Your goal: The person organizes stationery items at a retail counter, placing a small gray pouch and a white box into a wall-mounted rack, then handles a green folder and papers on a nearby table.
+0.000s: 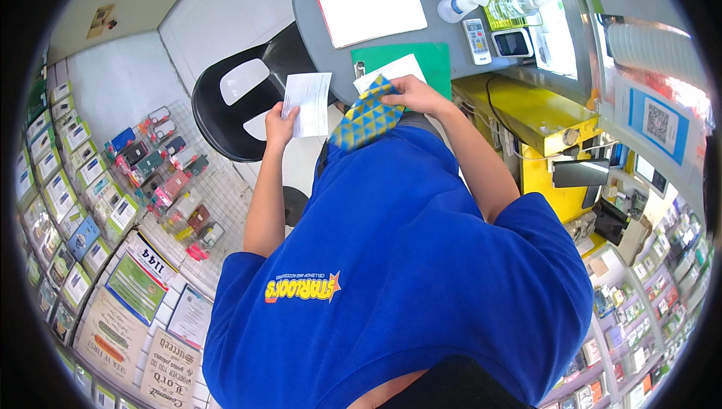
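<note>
My left hand is closed on the lower left edge of a white printed paper slip, held up before the black chair. In my right hand the thumb and fingers pinch the upper end of a flat, floppy piece with blue and yellow triangles; whether it is cloth or a pouch I cannot tell. It hangs in front of my blue shirt, apart from the slip. Behind it a green clipboard lies on the grey table, with a white sheet under its clip, partly hidden.
A spiral notebook lies open on the table. To its right are a spray bottle, a remote control and a green basket. A black chair stands at the left, a yellow counter at the right.
</note>
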Action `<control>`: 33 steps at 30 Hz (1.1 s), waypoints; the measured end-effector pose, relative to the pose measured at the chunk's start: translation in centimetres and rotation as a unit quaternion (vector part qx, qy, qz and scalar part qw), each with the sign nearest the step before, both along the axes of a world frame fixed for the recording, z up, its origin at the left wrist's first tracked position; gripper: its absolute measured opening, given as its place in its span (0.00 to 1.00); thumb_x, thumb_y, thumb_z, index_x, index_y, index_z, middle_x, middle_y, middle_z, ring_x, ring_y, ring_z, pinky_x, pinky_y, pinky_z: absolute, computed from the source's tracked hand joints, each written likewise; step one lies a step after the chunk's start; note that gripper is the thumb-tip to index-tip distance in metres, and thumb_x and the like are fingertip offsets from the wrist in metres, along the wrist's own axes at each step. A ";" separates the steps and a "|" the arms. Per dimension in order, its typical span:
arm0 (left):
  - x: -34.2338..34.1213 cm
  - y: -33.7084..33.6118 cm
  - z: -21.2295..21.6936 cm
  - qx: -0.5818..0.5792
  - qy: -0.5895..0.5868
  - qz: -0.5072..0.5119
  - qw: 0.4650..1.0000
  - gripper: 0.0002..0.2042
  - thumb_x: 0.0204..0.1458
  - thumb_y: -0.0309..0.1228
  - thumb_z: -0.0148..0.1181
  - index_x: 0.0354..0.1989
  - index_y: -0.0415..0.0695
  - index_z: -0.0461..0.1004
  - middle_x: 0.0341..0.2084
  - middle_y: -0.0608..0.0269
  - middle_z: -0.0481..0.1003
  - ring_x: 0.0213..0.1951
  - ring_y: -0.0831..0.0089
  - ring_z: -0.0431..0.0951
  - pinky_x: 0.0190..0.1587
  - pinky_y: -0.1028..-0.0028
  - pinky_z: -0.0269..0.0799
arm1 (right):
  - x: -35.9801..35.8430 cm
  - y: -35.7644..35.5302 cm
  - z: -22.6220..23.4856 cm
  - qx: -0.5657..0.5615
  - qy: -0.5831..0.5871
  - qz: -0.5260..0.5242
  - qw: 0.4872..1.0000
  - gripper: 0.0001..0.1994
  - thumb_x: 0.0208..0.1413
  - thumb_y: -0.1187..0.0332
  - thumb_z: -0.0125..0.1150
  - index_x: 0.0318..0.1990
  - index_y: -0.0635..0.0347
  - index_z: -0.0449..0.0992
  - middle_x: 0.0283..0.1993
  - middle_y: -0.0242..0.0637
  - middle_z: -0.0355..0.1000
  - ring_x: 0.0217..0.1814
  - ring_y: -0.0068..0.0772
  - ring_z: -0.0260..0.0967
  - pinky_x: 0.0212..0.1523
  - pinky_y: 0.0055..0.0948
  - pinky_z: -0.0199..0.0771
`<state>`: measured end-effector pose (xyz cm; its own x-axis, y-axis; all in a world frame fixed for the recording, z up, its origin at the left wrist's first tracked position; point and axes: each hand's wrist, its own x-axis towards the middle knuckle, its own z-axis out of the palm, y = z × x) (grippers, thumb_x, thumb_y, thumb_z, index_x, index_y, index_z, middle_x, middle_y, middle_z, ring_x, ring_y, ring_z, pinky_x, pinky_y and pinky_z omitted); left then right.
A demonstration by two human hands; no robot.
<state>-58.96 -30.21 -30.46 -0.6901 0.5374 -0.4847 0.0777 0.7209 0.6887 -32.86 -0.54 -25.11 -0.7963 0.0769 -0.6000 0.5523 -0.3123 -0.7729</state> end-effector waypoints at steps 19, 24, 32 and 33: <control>1.4 4.1 2.4 -0.028 0.018 -0.085 0.996 0.13 0.56 0.32 0.68 0.42 0.32 0.80 0.35 0.47 0.84 0.34 0.64 0.85 0.41 0.67 0.77 | 4.1 0.7 -9.6 0.381 -0.145 -0.134 0.903 0.19 0.56 0.61 0.68 0.50 0.63 0.81 0.44 0.51 0.80 0.47 0.54 0.78 0.50 0.43 0.78; 2.9 6.7 4.2 -0.043 0.086 -0.198 0.975 0.15 0.54 0.35 0.70 0.43 0.36 0.82 0.36 0.43 0.83 0.38 0.51 0.84 0.45 0.61 0.77 | 4.2 1.0 -6.2 0.580 -0.104 -0.170 0.790 0.23 0.53 0.62 0.72 0.54 0.63 0.79 0.50 0.51 0.80 0.54 0.50 0.77 0.56 0.41 0.76; 9.9 14.0 2.2 -0.020 0.038 -0.252 0.967 0.19 0.48 0.37 0.73 0.46 0.40 0.81 0.40 0.47 0.82 0.43 0.49 0.82 0.49 0.56 0.77 | 2.5 0.3 -4.8 0.344 -0.064 -0.057 0.935 0.13 0.53 0.64 0.71 0.45 0.59 0.83 0.36 0.46 0.80 0.41 0.47 0.78 0.46 0.41 0.77; 10.7 13.9 1.6 0.001 0.074 -0.190 0.979 0.21 0.47 0.37 0.74 0.48 0.41 0.80 0.41 0.48 0.81 0.43 0.50 0.82 0.49 0.57 0.77 | 2.6 0.5 -5.4 0.357 -0.078 -0.074 0.928 0.13 0.53 0.64 0.70 0.44 0.59 0.84 0.35 0.46 0.79 0.39 0.47 0.78 0.45 0.41 0.77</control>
<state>-48.29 -16.27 -28.89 -0.5028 0.7698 -0.3931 0.4381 0.6191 0.6518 -30.27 -0.07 -30.53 -0.6522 0.6012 -0.4618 0.6673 0.1663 -0.7260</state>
